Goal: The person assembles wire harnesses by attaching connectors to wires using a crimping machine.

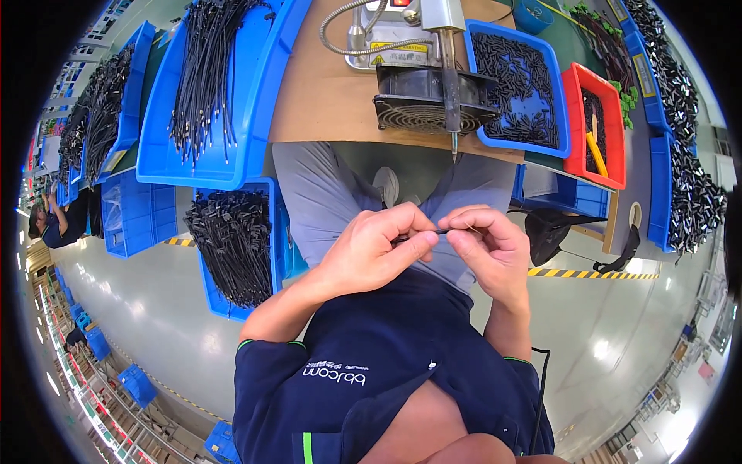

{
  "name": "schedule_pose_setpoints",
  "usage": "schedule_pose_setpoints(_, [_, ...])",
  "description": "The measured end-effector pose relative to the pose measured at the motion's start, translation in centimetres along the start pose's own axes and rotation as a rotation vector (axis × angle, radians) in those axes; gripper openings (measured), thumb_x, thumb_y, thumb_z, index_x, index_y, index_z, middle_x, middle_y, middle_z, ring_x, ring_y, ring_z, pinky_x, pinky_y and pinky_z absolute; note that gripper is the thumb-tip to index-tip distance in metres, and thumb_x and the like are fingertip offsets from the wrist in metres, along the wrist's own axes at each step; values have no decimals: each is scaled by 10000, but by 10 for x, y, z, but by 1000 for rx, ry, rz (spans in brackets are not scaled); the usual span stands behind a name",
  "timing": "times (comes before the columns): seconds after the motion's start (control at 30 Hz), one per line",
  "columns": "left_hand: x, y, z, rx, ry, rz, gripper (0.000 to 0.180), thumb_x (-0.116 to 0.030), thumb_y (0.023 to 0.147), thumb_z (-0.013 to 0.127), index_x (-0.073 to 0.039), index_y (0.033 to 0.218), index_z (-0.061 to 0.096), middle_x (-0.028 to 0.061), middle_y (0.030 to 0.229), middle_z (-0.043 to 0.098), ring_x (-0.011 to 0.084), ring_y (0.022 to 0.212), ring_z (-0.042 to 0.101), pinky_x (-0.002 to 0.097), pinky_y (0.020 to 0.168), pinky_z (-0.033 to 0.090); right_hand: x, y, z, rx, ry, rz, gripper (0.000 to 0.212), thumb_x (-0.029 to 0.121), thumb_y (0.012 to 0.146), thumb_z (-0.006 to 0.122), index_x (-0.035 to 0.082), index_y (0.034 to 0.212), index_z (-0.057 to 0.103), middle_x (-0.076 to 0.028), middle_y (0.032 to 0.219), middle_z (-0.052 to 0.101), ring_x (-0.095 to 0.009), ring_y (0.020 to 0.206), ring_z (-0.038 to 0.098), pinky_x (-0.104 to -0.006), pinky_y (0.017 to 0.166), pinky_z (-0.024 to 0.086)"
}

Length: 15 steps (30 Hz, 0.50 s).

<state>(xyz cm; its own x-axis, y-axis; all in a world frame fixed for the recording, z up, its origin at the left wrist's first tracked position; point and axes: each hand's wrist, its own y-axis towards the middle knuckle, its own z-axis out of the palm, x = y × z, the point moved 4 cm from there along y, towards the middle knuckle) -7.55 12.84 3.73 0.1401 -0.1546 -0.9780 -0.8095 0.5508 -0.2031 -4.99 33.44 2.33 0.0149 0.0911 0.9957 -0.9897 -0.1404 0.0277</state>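
Observation:
Both hands meet in front of my body, above my lap. Between my left hand [377, 243] and my right hand [495, 246] runs a short stretch of thin black cable [443, 231]. Each hand pinches it with thumb and forefinger; the fingers hide most of it. Just beyond the hands, the pointed tip of an upright metal heating tool [454, 116] hangs over the table edge. Behind that tool a black fan [421, 116] sits on the brown tabletop [309, 85].
At the left, a blue tray [259, 116] carries black cables with metal ends; a lower blue bin [226, 305] is full of black cables. To the right are a blue tray [563, 108] of short black pieces and a red bin [573, 116] with a yellow-handled tool [596, 153].

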Motion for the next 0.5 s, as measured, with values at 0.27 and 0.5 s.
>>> schedule_pose_setpoints(0.27, [-5,11,10,-22,21,106,176,-131,1041,691,23,1127,680,77,857,777,107,786,729,273,700,560,17,6,-13,-55,-216,-95,183,-39,883,786,20,1054,763,-66,1110,745,11,601,394,-200,526,311])
schedule_pose_setpoints(0.5, [-2,13,15,-65,74,51,136,-124,1030,688,5,1071,702,86,841,734,145,716,713,288,644,546,26,4,-46,-281,-50,-217,103,-41,952,728,-1,1045,709,-49,1036,701,-21,715,523,-195,587,387])
